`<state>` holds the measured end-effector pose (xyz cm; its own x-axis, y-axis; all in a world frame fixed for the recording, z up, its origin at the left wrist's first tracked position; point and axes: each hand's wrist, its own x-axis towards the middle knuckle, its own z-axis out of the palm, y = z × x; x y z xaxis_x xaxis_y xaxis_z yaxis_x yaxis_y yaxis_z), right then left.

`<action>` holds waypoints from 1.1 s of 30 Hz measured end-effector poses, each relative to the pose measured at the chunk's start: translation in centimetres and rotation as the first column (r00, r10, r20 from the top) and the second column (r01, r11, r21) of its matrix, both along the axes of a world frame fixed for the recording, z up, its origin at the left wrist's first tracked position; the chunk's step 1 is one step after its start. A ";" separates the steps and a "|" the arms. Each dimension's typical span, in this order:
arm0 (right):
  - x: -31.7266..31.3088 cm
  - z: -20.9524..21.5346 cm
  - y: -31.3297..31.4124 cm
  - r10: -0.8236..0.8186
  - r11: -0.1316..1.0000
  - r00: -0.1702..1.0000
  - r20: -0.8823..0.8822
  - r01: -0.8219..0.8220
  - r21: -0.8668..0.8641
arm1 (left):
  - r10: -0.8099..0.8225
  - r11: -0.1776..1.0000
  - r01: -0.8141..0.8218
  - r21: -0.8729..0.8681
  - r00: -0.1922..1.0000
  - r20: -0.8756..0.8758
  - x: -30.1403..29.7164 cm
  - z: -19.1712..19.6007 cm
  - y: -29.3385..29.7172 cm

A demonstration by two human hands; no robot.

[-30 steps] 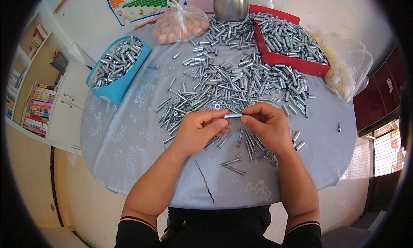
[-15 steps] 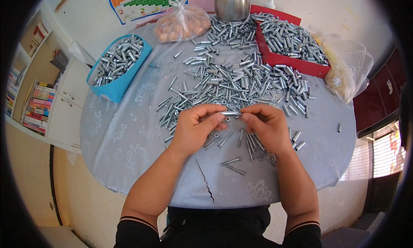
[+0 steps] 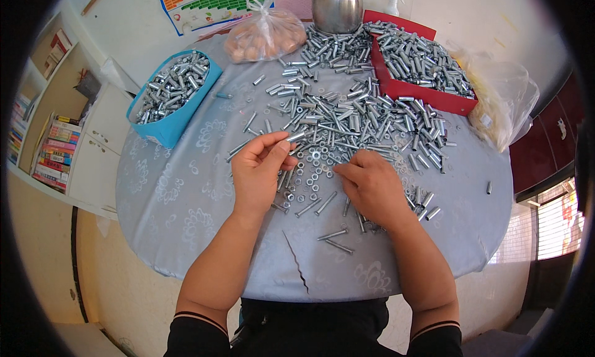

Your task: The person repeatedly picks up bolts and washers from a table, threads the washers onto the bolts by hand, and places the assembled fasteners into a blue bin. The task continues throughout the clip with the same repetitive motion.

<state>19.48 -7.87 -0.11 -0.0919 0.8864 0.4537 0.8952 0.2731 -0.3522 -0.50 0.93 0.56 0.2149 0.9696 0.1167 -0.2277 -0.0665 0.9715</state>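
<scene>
My left hand (image 3: 260, 174) pinches a shiny metal sleeve (image 3: 296, 136) between thumb and forefinger, at the left side of a loose heap. Over the near part of the heap, my right hand (image 3: 375, 186) has its fingertips drawn together low among the hex nuts (image 3: 315, 165). Whatever those fingertips grip, if anything, is hidden. Long bolts (image 3: 326, 203) lie scattered nearer to me, between my forearms. Beyond both hands spreads the heap of metal sleeves and bolts (image 3: 347, 118), with nuts and washers mixed in.
A blue box (image 3: 167, 132) full of assembled bolts stands at the left. A red box (image 3: 427, 96) at the far right holds more of them. Behind are a bag of round brownish things (image 3: 263, 38) and a steel pot (image 3: 338, 10). A clear plastic bag (image 3: 502, 103) sits right of the red box.
My hands have drawn apart from the sleeve they held together. The left has moved up and left with the sleeve; the right has let go of it and lowered toward the nuts.
</scene>
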 end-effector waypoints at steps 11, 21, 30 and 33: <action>-1.9 -0.5 0.8 -0.055 0.998 0.996 0.072 0.054 0.020 | 0.004 1.000 -0.004 0.007 1.000 0.016 0.0 -0.3 0.0; -0.8 0.0 -0.1 -0.064 0.996 0.931 -0.359 0.038 -0.079 | -0.110 0.994 0.109 -0.032 0.994 -0.026 0.2 -0.1 -0.5; -1.0 0.9 -0.8 -0.245 0.968 0.438 -0.865 0.067 -0.240 | -0.322 0.945 0.318 -0.072 0.945 -0.060 0.8 0.0 -1.8; -1.3 0.9 -1.1 -0.242 0.966 0.426 -0.871 0.027 -0.255 | -0.325 0.945 0.321 -0.069 0.943 -0.069 0.9 0.0 -1.8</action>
<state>18.21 -8.93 0.83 0.3952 0.9175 0.0438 0.0708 0.0171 -0.9973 0.37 -0.91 0.59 0.5239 0.8510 0.0346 -0.1509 0.0527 0.9871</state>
